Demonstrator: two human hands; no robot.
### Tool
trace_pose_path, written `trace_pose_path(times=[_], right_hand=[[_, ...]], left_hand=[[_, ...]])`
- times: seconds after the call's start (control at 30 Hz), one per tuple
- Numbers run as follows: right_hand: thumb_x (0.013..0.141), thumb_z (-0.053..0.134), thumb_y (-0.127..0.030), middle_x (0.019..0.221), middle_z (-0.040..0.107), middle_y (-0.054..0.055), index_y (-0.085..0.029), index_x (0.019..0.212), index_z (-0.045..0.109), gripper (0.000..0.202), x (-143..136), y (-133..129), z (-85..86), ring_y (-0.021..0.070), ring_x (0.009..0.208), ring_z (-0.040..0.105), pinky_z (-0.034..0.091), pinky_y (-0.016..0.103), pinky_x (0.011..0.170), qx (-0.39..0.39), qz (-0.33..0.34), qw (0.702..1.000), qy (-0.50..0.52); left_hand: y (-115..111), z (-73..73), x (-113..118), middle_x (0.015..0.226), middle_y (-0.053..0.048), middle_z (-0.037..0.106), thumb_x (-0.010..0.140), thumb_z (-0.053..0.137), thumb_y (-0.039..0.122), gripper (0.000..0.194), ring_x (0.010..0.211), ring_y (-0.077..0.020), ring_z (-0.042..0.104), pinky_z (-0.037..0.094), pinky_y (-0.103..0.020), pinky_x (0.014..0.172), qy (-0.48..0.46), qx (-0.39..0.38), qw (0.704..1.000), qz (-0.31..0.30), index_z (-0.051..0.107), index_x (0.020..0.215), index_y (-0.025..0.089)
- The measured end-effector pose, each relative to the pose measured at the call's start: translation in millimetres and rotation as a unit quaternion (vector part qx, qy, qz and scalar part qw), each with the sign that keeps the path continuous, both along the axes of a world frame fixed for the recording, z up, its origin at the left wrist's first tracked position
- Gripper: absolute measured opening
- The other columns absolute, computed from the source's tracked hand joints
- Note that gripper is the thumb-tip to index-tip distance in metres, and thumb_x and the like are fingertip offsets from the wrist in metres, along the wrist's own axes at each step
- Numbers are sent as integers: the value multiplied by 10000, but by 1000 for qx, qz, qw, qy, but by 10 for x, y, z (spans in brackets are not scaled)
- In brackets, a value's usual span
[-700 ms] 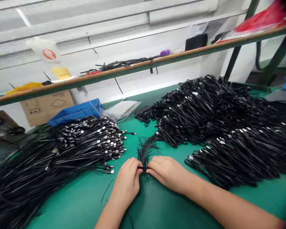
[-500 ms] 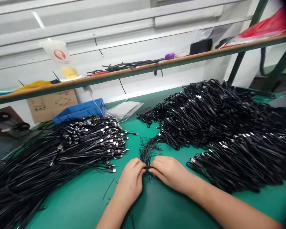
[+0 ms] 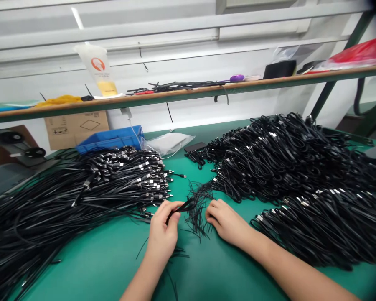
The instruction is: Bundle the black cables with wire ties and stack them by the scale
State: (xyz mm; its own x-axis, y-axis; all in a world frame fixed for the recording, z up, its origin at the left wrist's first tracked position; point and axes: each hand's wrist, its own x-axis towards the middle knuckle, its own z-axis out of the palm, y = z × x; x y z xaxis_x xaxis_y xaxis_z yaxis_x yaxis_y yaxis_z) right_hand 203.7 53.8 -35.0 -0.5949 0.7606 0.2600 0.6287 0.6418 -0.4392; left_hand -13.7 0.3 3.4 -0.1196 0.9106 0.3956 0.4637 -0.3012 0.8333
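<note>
My left hand [image 3: 165, 225] is closed on a folded black cable [image 3: 185, 205], pinched between thumb and fingers, its end pointing to the right. Just right of the thin black ties [image 3: 198, 211], which lie in a loose heap on the green table [image 3: 113, 261], is my right hand [image 3: 222, 219]. Its fingers are curled together over the table, and anything between the fingertips is too small to make out. To the left lies a big pile of straight black cables [image 3: 90, 188] with metal plugs. Coiled black cables [image 3: 269, 154] are heaped on the right.
Bundled cables [image 3: 329, 225] lie at the right front. Behind the left pile stand a blue crate [image 3: 109, 140] and a cardboard box [image 3: 77, 129]. A shelf [image 3: 181, 97] crosses above, holding a plastic cup [image 3: 98, 71]. A plastic bag [image 3: 171, 142] and a dark phone [image 3: 195, 147] lie at the back.
My hands have moved apart. The black cable, formerly between both hands, is now in my left hand alone, and my right hand has let go of it. The camera view has shifted slightly.
</note>
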Motion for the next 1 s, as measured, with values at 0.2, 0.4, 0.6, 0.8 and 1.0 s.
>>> trace_pose_path(times=[0.2,0.4,0.6,0.8,1.0], right_hand=[[810,440,93,919,575,49,-183,827,541,294,-33,2,9,209,877,466,376,310,758,14,1,1000,-24],[866,487,13,952,586,35,-199,891,558,225,43,15,71,198,873,486,361,305,757,8,32,998,-48],[850,472,32,869,568,33,-193,831,535,234,79,58,57,200,824,475,362,308,737,10,32,998,-57],[937,448,-23,947,590,49,-189,937,543,192,99,86,110,202,894,503,401,304,800,15,21,999,-37],[875,574,-57,901,593,40,-202,848,555,148,97,7,138,216,853,520,379,318,740,17,26,998,-61]], left_hand=[[-6,-11,41,822,-36,600,803,562,291,141,774,-201,571,440,-287,697,-91,-61,994,26,617,878,185],[-31,-24,116,787,-20,582,810,534,274,104,733,-190,539,414,-281,673,-64,-67,996,-6,591,838,192],[-32,-90,165,808,-20,594,817,527,247,87,770,-194,553,419,-281,705,-51,-63,996,-21,595,842,198],[-15,-113,163,832,-24,602,830,540,260,92,794,-198,563,425,-280,721,-60,-78,995,-22,599,865,199],[-46,-93,187,815,-20,592,835,564,262,82,791,-198,562,434,-275,729,-70,-81,994,-29,612,854,199]])
